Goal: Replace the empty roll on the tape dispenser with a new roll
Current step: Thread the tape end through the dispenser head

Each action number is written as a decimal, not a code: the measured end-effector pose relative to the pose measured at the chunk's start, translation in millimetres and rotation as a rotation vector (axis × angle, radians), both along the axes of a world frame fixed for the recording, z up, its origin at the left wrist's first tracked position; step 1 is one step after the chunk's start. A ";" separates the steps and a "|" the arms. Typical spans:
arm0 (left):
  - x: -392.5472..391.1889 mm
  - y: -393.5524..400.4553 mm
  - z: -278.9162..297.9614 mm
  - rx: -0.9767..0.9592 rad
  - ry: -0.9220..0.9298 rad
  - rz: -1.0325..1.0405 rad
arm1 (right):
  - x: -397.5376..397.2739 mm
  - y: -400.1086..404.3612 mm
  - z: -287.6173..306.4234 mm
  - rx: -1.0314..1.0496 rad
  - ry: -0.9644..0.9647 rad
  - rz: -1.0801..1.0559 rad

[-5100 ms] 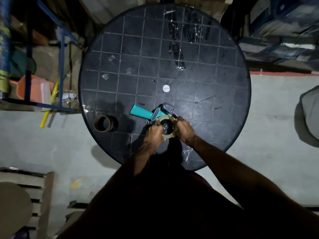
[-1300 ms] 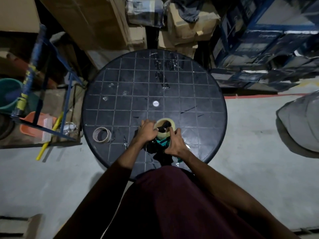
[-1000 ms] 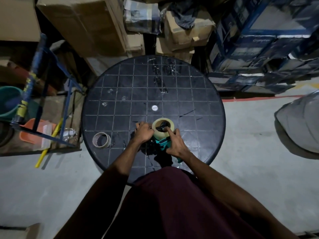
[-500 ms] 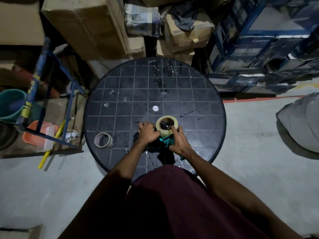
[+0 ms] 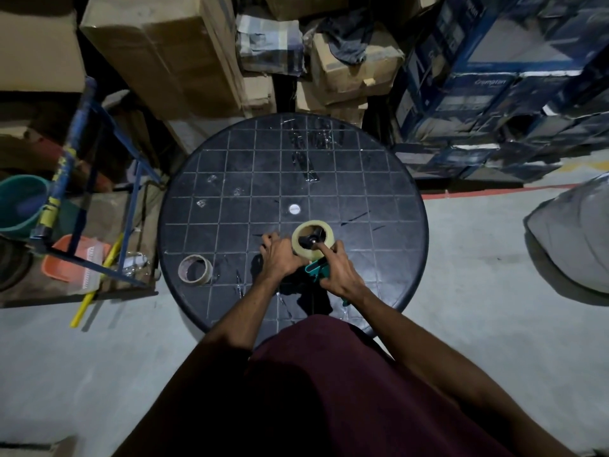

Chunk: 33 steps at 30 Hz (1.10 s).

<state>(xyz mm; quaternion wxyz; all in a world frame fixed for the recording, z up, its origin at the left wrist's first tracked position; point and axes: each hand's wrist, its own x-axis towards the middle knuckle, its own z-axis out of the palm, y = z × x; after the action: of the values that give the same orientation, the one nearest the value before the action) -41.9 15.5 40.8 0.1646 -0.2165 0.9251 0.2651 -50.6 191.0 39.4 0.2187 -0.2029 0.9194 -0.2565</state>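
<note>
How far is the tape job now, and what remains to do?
Done: the empty core lies aside on the table. In hand: the new roll sits on the dispenser, held by the left hand and right hand. Left: probably threading the tape; not visible.

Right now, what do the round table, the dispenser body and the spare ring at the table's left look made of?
Round table: probably moulded plastic, dark and glossy with a pale grid. Dispenser body: teal, smooth, likely plastic. Spare ring: seemingly a cardboard core, matte tan, hollow with a thin wall.
</note>
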 end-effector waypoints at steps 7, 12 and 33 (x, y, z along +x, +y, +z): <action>3.3 0.5 1.3 0.021 0.030 0.029 | 2.1 4.7 -1.1 -0.002 0.015 -0.011; 8.0 5.5 1.1 -0.052 0.039 -0.001 | 4.6 5.9 -2.5 0.019 0.026 -0.009; 7.1 27.2 1.2 -0.061 0.099 0.132 | 7.7 3.8 -4.1 0.012 0.034 -0.105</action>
<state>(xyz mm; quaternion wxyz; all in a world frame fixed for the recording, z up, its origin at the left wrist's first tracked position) -34.8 42.8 42.0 0.0941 -0.2684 0.9234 0.2576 -42.9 194.9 35.3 0.1907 -0.1574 0.9338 -0.2585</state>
